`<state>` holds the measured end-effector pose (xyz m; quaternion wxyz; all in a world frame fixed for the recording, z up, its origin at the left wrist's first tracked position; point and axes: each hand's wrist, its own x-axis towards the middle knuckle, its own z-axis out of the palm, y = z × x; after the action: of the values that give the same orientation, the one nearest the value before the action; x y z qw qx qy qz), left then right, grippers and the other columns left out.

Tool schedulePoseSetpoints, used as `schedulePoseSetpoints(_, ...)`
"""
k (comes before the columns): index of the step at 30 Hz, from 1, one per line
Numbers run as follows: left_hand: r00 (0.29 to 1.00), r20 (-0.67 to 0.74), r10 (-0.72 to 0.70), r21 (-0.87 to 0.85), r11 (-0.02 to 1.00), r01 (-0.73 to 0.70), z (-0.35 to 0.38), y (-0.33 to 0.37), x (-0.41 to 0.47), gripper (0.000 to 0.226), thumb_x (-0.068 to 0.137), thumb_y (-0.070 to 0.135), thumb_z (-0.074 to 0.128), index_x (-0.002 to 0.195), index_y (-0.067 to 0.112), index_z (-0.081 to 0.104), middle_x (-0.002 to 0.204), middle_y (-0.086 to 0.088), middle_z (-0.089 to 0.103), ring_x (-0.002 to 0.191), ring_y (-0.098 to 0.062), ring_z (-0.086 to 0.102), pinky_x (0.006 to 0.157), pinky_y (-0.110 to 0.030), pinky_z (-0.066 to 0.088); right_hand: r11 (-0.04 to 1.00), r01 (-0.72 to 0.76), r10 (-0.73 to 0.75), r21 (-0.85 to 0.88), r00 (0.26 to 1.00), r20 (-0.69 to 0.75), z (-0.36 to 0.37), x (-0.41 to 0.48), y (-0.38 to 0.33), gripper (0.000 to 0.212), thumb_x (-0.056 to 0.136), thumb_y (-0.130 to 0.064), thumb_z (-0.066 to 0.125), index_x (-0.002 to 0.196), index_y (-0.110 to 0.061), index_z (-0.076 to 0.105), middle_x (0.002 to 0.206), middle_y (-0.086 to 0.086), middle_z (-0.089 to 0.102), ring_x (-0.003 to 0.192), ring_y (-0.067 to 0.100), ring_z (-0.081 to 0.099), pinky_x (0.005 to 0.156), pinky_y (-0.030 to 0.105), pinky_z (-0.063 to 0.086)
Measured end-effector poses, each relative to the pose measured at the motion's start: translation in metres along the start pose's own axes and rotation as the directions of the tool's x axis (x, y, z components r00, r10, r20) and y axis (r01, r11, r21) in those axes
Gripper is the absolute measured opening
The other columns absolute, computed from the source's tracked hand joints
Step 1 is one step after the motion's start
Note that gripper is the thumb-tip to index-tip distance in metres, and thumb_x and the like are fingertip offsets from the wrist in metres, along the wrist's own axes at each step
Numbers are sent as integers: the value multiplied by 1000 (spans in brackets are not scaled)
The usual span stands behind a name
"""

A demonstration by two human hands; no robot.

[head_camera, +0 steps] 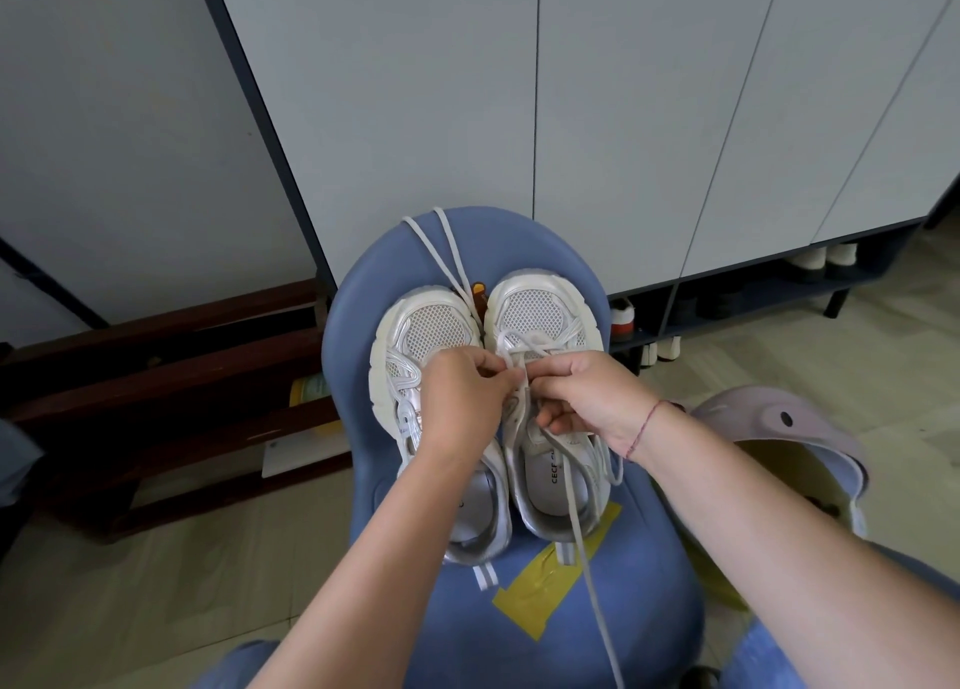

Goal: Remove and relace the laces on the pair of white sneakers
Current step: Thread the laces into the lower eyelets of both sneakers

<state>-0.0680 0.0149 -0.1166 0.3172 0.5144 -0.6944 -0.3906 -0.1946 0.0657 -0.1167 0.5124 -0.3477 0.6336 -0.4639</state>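
- The right-hand sneaker [540, 319] stands on the blue chair [358, 293], toe toward the chair's far edge.
- Its lace [576, 522] is partly threaded; one end trails over the chair's near edge.
- The right hand [597, 397] pinches this lace at the eyelets.
- The left hand [457, 402] pinches beside it, probably the same lace; the fingers hide the contact.
- The left-hand sneaker [431, 325] stands on the chair, touching its pair.
- A loose lace [447, 257] crosses the chair's far edge.
- A white cabinet [623, 117] stands behind the chair.

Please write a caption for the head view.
Left hand and right hand pinch the lace of a sneaker on a blue chair.
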Motion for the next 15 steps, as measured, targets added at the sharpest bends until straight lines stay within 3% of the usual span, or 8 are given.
schedulePoseSetpoints(4, 998, 60, 31, 37, 999, -34, -3, 1, -2, 24, 93, 35, 65, 79, 16, 64, 68, 3, 63, 60, -8, 55, 61, -22, 42, 988, 96, -100, -118, 995, -27, 2, 1, 6, 16, 93, -6, 55, 102, -11, 67, 43, 1, 54, 34, 9, 48, 36, 17, 39)
schedulePoseSetpoints(7, 985, 162, 51, 98, 993, -68, -6, 2, -10, 33, 84, 40, 74, 99, 14, 59, 85, 7, 60, 74, -4, 54, 66, -19, 43, 985, 128, -135, -116, 990, -52, 5, 2, 9, 19, 92, -1, 53, 87, -11, 68, 44, 5, 53, 34, 12, 47, 35, 18, 38)
schedulePoseSetpoints(9, 975, 207, 81, 181, 976, -119, -8, -2, -12, 41, 78, 34, 81, 102, 14, 55, 92, 5, 58, 78, -8, 52, 68, -22, 43, 987, 131, -136, -93, 989, -51, 6, 1, 10, 15, 92, -3, 55, 86, -8, 68, 50, 7, 58, 37, 13, 51, 39, 21, 44)
schedulePoseSetpoints(12, 966, 228, 123, 239, 955, -178, -12, -4, -11, 26, 81, 21, 77, 97, 12, 59, 92, 0, 63, 82, -16, 58, 72, -26, 48, 988, 154, -153, -34, 988, 23, 4, -1, 12, 10, 92, -3, 58, 84, -5, 64, 60, 10, 62, 43, 12, 58, 44, 22, 50)
schedulePoseSetpoints(15, 965, 207, 161, 182, 963, -200, -17, -7, -10, 4, 91, 13, 66, 95, 13, 68, 75, 8, 62, 71, -4, 59, 60, -9, 42, 970, 214, -206, -115, 975, 85, -2, -5, 12, 11, 92, 0, 55, 83, -4, 60, 63, 10, 63, 45, 13, 60, 45, 22, 51)
